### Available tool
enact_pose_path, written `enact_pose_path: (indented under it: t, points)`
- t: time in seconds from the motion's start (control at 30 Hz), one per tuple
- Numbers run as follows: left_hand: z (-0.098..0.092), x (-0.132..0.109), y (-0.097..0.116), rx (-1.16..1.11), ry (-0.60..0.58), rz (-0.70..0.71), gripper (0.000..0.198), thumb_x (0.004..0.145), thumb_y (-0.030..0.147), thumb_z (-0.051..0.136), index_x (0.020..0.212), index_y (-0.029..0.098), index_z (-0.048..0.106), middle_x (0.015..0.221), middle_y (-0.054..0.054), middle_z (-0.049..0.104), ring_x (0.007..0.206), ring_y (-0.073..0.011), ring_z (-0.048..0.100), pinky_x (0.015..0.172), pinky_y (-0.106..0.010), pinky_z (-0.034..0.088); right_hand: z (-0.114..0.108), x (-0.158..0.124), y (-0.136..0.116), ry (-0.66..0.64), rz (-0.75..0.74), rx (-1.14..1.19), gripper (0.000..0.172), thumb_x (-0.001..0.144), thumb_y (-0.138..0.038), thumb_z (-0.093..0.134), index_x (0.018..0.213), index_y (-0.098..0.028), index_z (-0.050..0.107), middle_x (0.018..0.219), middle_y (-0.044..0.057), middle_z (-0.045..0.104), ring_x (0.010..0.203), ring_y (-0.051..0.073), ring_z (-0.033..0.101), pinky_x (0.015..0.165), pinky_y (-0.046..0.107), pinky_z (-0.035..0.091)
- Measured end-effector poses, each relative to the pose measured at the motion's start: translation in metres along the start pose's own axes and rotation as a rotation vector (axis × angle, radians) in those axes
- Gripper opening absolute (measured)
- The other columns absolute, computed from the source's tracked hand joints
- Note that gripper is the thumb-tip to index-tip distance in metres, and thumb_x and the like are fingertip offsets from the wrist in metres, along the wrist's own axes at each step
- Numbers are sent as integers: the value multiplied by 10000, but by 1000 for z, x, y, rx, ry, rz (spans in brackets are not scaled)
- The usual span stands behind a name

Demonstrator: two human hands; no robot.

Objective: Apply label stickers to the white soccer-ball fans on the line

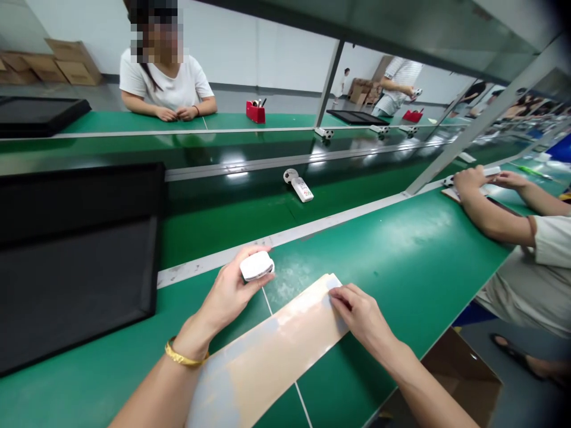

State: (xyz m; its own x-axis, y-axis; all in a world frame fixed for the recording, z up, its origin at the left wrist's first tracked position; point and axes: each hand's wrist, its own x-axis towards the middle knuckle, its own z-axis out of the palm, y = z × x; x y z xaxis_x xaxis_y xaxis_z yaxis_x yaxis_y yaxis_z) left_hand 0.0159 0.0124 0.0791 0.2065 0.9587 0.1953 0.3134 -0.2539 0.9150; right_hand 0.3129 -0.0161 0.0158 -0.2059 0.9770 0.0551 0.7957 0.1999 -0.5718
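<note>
Between the thumb and fingers of my left hand (236, 285) is a white plastic device (257, 266), held end-on above the green bench. My right hand (359, 312) pinches the far right corner of a long sticker sheet (285, 342), beige with pale grey-blue patches. Whether a sticker is between those fingertips, I cannot make out. The sheet lies slanted across the bench, its near end partly behind my left forearm. Beyond my left hand, on the belt, lies another white device with a football-patterned round end (300, 185).
A large black tray (156, 249) stands at left. The belt (214, 220) runs past a metal edge strip (307, 227). On the right, a co-worker's hands (473, 178) hold a white piece. Another person sits opposite near a red holder (256, 113). Slanted posts (464, 139) support an overhead shelf.
</note>
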Motion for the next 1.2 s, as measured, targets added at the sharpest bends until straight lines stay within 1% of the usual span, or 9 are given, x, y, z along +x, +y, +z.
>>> enact_pose_path:
  t: [0.27,0.4,0.53,0.7,0.87,0.93,1.03,1.13,1.2]
  points:
    - [8,5,-1,-14,58,54,375,833,306,683,1180,224,565,1243,-62,603,1156,-213,558,969,-318,445,0,5,-8,-37,13,-92,249,928,-249,421,853,-209,655,856,57,640,785,213,625,701,307,449]
    - [15,11,-3,6,35,140,386,839,284,684,1200,249,553,1259,-46,597,1178,-197,547,1008,-320,416,1,8,-8,-59,57,-137,227,898,-223,415,784,-210,611,808,51,622,701,211,606,629,310,405]
    - [23,13,-6,11,17,150,373,844,292,678,1191,246,549,1248,-54,601,1156,-203,563,997,-331,423,3,12,-3,-85,71,-123,176,866,-211,432,742,-216,557,762,35,621,694,205,611,635,297,404]
    - [32,12,-11,-4,27,149,389,825,264,699,1183,245,548,1237,-54,607,1138,-206,575,989,-329,427,8,14,-1,-77,82,-98,172,867,-253,417,717,-232,498,700,14,609,644,202,597,610,293,390]
    - [32,10,-6,17,41,133,371,823,225,698,1164,245,553,1169,-30,624,1080,-181,591,941,-293,442,11,7,-3,-58,185,-25,202,869,-340,388,699,-247,441,637,-11,573,595,196,550,577,293,347]
    - [32,10,-2,27,35,133,367,822,214,698,1158,243,554,1165,-25,623,1083,-178,586,940,-286,438,5,5,-4,-98,222,104,233,867,-389,392,688,-245,436,608,-17,558,585,189,533,568,288,344]
    - [34,11,1,44,12,137,357,828,221,691,1158,243,554,1184,-23,616,1105,-179,571,961,-287,424,-14,6,-14,-171,234,339,306,884,-474,395,715,-233,478,645,-12,561,619,177,529,579,277,368]
    - [38,13,3,66,-3,145,336,847,237,671,1161,251,553,1175,-13,616,1089,-173,572,959,-290,423,-41,12,-43,-182,193,447,329,892,-520,442,768,-224,512,650,-23,523,614,157,517,576,262,387]
    - [42,15,4,85,-5,151,322,855,238,659,1158,258,553,1159,-7,619,1069,-170,575,946,-291,426,-55,18,-72,-109,161,485,316,900,-514,467,783,-225,518,612,-43,474,565,138,477,548,251,379]
